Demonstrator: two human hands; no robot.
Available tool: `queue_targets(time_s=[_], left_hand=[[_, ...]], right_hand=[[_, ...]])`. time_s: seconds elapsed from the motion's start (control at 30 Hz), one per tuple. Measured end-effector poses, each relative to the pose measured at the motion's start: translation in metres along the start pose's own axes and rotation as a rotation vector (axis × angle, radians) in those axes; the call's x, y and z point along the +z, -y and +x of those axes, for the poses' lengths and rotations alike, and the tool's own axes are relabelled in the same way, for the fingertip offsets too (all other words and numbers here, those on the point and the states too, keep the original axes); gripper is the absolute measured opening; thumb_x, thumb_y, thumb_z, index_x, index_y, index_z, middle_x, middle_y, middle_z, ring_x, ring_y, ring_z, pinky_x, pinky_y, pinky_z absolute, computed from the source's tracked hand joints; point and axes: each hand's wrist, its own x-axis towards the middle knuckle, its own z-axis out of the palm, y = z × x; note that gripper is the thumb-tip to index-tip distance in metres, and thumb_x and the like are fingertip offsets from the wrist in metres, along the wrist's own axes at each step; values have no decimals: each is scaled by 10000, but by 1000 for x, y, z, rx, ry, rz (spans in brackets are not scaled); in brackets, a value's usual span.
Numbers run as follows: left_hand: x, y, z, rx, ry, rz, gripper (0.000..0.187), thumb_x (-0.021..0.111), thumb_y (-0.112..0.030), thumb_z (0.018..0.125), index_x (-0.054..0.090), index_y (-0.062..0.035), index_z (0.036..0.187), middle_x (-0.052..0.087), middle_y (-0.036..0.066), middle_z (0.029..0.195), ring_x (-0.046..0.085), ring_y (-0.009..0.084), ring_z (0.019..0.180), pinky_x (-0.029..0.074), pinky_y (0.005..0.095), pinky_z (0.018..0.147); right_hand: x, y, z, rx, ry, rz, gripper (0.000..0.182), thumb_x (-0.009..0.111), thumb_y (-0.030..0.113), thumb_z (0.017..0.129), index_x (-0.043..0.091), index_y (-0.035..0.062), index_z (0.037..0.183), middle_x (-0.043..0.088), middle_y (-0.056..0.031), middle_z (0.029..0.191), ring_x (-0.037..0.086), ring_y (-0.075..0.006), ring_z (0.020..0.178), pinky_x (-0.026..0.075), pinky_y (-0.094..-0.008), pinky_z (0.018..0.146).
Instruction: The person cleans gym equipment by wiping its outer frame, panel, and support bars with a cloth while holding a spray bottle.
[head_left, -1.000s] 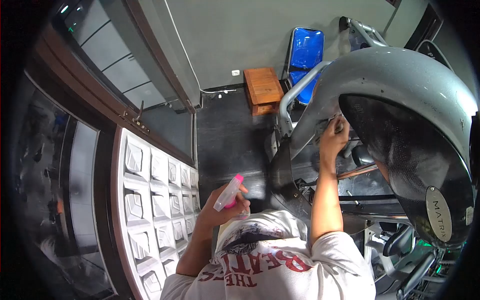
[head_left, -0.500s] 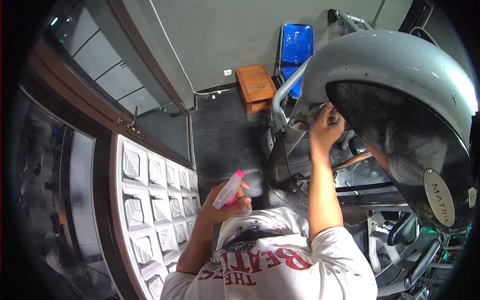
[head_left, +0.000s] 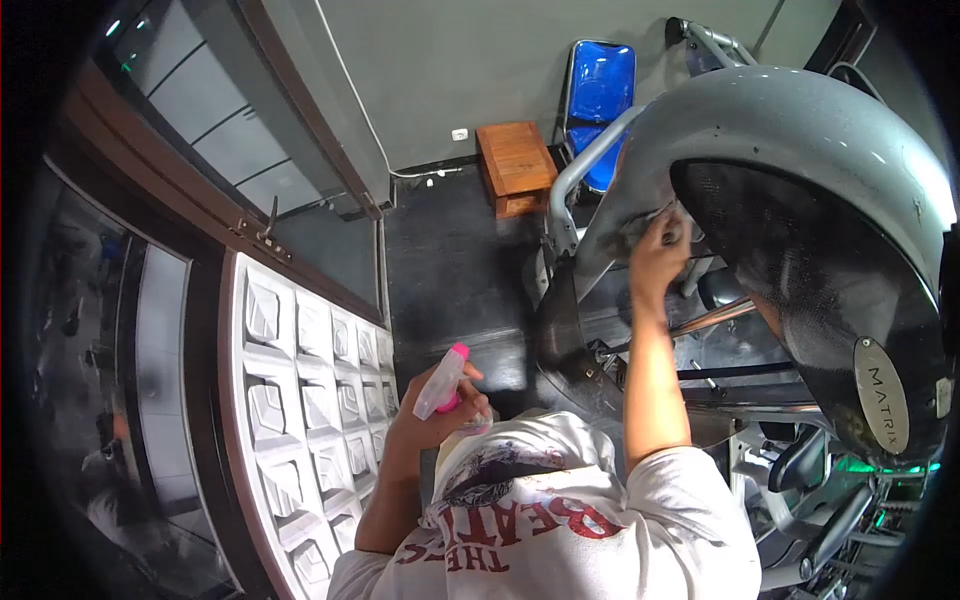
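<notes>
My left hand (head_left: 430,415) is wrapped round a spray bottle (head_left: 437,388) with a clear head and pink nozzle, held low in front of my shirt. Most of the bottle's body is hidden by the fingers. Reaching forward, my right hand (head_left: 660,260) is closed on a greyish cloth (head_left: 640,228). It presses the cloth against the inner side of the silver frame (head_left: 610,235) of a gym machine. Just right of that hand is the machine's black mesh cover (head_left: 790,270), which carries a MATRIX badge (head_left: 882,395).
A wooden box-like stool (head_left: 517,160) and a blue chair (head_left: 602,95) stand by the grey wall. On the left are a white embossed panel (head_left: 310,400) and a brown-framed glass door (head_left: 265,240). More gym equipment (head_left: 810,500) is at lower right.
My right hand has shifted slightly down with the cloth along the frame. The spray bottle in my left hand has moved a little left. The camera view has shifted slightly.
</notes>
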Motion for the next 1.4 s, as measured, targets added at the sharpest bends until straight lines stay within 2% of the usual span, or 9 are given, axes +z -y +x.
queue_targets(time_s=[0.1,0.13,0.37,0.47,0.57,0.97,1.1,1.23,1.4], left_hand=[[3,-2,5,43,44,74,332,745,-10,897,586,-13,1188,714,62,797,711,140,776,562,311,723],[3,-3,7,58,54,105,328,745,-17,901,586,-14,1188,718,62,790,709,134,770,559,305,717],[4,1,10,42,68,125,307,734,-43,910,588,-7,1178,730,59,778,706,122,757,550,302,717],[3,-2,11,84,59,161,304,729,-40,908,589,-5,1175,731,57,782,702,119,754,548,301,722],[4,-4,13,82,48,134,302,730,-41,907,592,-9,1174,729,51,776,694,111,749,545,295,719],[-11,-7,-10,53,-50,-42,337,753,-18,895,589,-10,1189,720,64,837,703,131,796,558,298,735],[-15,5,-16,79,-87,-94,338,740,3,891,581,0,1189,695,63,851,721,172,832,574,320,756],[-12,0,-20,-30,-81,-60,346,735,25,885,580,1,1193,677,54,839,719,175,837,572,327,764],[-17,14,-12,-21,-63,-67,346,723,47,886,576,8,1197,670,53,840,717,183,827,574,345,761]], right_hand=[[-2,-15,-27,379,184,5,242,616,60,974,651,-111,1142,697,-285,1117,680,-385,1027,510,-434,872],[3,-18,-21,132,55,-13,262,641,182,993,645,-77,1037,701,-189,866,658,-250,747,509,-363,702],[-4,-4,3,-114,39,13,225,621,141,997,634,-83,975,681,-147,773,636,-198,689,480,-362,653],[-5,-26,-35,372,243,70,214,612,114,1001,661,-89,1045,716,-138,909,671,-218,832,510,-340,769],[-6,20,-10,223,128,125,205,603,162,1023,648,-36,1000,639,-56,772,567,-122,726,464,-313,668],[-5,14,-17,160,127,53,136,606,82,990,628,-51,1002,632,-106,814,597,-172,733,482,-313,674],[-3,-37,-60,373,248,114,168,621,126,996,654,-38,997,686,-129,811,623,-180,727,500,-339,678],[-8,-49,-46,198,220,-39,156,625,91,983,632,-63,1009,647,-117,806,589,-157,703,483,-312,638],[-4,-23,-27,19,116,-55,208,597,117,988,642,-80,1038,680,-205,824,637,-289,707,512,-393,685]])
